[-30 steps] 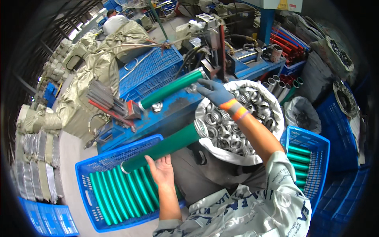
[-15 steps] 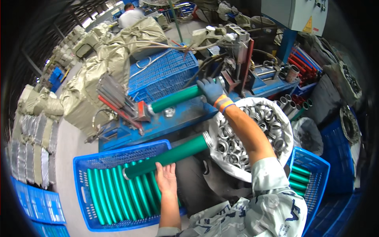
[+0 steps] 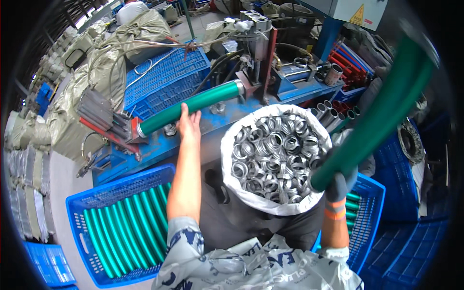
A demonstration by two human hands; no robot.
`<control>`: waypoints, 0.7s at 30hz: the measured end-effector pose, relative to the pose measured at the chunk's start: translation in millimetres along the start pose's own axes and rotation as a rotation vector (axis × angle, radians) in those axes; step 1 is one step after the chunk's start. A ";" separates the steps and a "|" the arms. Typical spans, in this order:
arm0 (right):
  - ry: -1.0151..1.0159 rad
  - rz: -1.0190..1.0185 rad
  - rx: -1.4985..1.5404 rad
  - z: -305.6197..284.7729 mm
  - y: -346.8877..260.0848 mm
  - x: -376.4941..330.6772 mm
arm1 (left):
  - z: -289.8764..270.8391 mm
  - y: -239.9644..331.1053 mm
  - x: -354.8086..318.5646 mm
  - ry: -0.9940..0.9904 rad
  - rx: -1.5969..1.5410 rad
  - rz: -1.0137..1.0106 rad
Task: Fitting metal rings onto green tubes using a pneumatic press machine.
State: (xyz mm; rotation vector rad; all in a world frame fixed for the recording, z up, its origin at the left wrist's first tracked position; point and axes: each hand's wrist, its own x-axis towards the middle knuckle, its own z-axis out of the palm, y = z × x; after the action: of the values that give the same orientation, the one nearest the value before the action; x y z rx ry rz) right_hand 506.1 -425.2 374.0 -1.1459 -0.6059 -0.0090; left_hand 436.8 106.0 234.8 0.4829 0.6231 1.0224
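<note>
The left hand [image 3: 189, 121], bare, is closed around a green tube [image 3: 191, 107] that lies across the blue desk [image 3: 227, 123], its right end, capped in metal, pushed up against the press fixture [image 3: 256, 53] at the far middle and its left end by the red-edged stop [image 3: 113, 128]. Half a second ago this hand was down near the left crate with a tube only just lifted, and it was the gloved hand that reached to the tube on the machine; now the roles have swapped. The right hand [image 3: 338, 186], in a grey glove with an orange cuff, grips the lower end of a second green tube [image 3: 382, 113] and holds it raised, slanting up and away to the far right, well clear of the desk. So one tube has come off the fixture and a fresh one sits in its place, which reads as one cycle closing and the next opening. Between the arms stands a white sack of metal rings [image 3: 275, 154]. A blue crate of green tubes [image 3: 123, 227] lies at the near left, and another blue crate [image 3: 367, 217] with a few tubes at the near right, under the gloved hand.
</note>
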 end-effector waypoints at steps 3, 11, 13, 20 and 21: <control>0.053 -0.039 -0.041 -47.0 -19.1 -40.3 | -13.4 -16.7 42.2 0.062 0.019 -0.037; 0.159 0.065 -0.057 -106.1 -32.0 -75.4 | -21.4 -31.4 58.3 0.062 0.035 -0.090; 0.170 0.083 -0.031 -104.9 -31.7 -75.3 | -22.8 -23.7 57.8 0.042 0.061 -0.101; 0.330 0.181 -0.231 -139.6 -70.9 -106.3 | -39.6 -10.9 58.9 0.030 0.195 -0.117; 0.389 0.207 -0.334 -159.2 -82.4 -118.3 | -40.1 -20.4 60.4 -0.012 0.212 -0.122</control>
State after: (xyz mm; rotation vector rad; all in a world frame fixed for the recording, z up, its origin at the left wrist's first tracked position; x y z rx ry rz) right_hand 452.1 -631.4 347.0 -1.4798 -0.1386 -0.1573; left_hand 445.2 154.1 177.4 0.6284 0.7450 0.8414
